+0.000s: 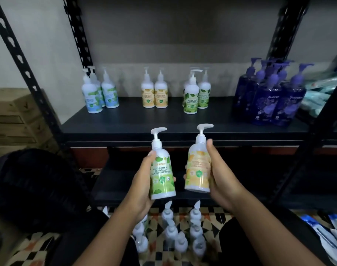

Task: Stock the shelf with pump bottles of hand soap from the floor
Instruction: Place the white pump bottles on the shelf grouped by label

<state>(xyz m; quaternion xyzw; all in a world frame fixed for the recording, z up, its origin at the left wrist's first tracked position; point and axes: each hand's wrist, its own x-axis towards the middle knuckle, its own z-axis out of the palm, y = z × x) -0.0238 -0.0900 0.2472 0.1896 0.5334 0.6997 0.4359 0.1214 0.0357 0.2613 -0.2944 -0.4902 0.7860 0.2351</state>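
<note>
1. Your left hand (pixel 142 181) is wrapped around a green-label bottle (pixel 162 174), thumb on the label's left edge and fingertips showing at its right. The bottle is upright, at centre frame, below the shelf edge.
2. Your right hand (pixel 219 179) is closed around a yellow-label bottle (pixel 198 169), tilted slightly, just right of the green one. The two bottles are near each other but apart.
3. On the shelf (pixel 125 121), across the middle of the frame, four groups already stand: blue-label bottles (pixel 99 95) at left, yellow-label pair (pixel 154 93), green-label group (pixel 196 95), and purple bottles (pixel 269 96) at right.
4. Remaining stock: a cluster of floor bottles (pixel 171 233) at bottom centre, between your forearms (labels not readable from above, count uncertain).
5. Judgement: the task is partly done. Each held bottle has a matching group on the shelf, and plenty of bare shelf remains in front.
</note>
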